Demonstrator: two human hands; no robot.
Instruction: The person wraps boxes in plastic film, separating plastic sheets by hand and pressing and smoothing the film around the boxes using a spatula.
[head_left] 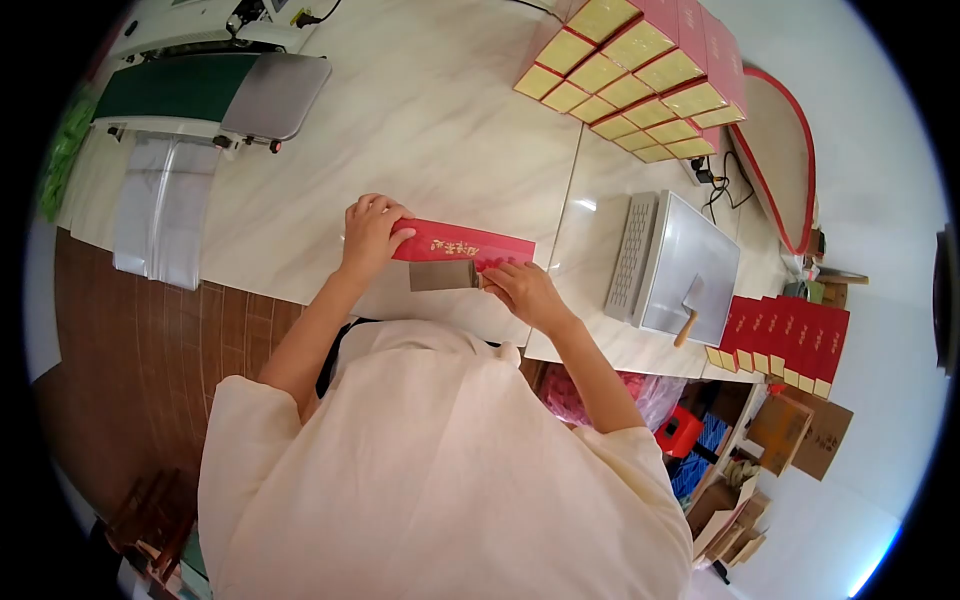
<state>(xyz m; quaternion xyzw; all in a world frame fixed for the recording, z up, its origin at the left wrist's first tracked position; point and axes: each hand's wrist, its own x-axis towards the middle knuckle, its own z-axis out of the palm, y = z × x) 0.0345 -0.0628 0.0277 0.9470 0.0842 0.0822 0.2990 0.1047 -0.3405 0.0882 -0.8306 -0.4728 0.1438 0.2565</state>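
Red box [490, 241]: on the counter [400, 120], right in front of the person, near the front edge.

Left hand [370, 240]: partly closed on the box's left end, fingers over the far side, thumb on the printed face. Right hand [524, 295]: curled round the handle end of a flat-bladed scraper [440, 276], fingers at the box's lower right part. Can't tell how hard either one presses. Blade lies along the near side of the box; can't tell if it touches.

Handling, my read: probably light, likely card, so fairly stiff along its length, but broad faces could dent under a thumb and corners could crush. If it's film-wrapped, expect some slip; can't confirm film on this one. Best hold: across the narrow width near an end, fingers one side, thumb the other, load spread out. Keep blade edge flat near the surface; a corner could nick or scuff the print.

Looks: long, slim, straight-edged, bright red. Gold lettering around the middle of the visible face, darker red figuring towards the right end. No obvious dents; fine marks too small to tell.
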